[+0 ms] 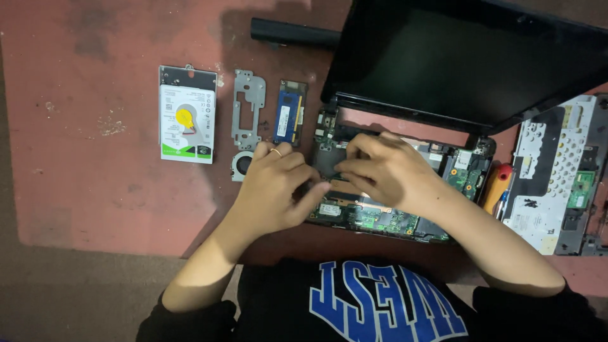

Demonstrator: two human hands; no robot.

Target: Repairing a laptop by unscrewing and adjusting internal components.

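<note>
An opened laptop base with a green motherboard (380, 218) lies on the red floor in front of me, its black screen (468, 57) tilted up behind. Both my hands rest on the board's left part. My left hand (275, 190), a ring on one finger, is curled with its fingertips at a dark component near the board's middle. My right hand (383, 171) meets it from the right, fingers pinched on the same spot. What lies between the fingertips is hidden.
To the left lie a hard drive (187, 120) with a yellow coin cell on it, a metal bracket (248, 107), a blue memory stick (290, 113) and a small fan (240, 166). A black battery (294, 33) sits at the back. A keyboard cover (554, 171) and an orange-handled screwdriver (497, 190) lie right.
</note>
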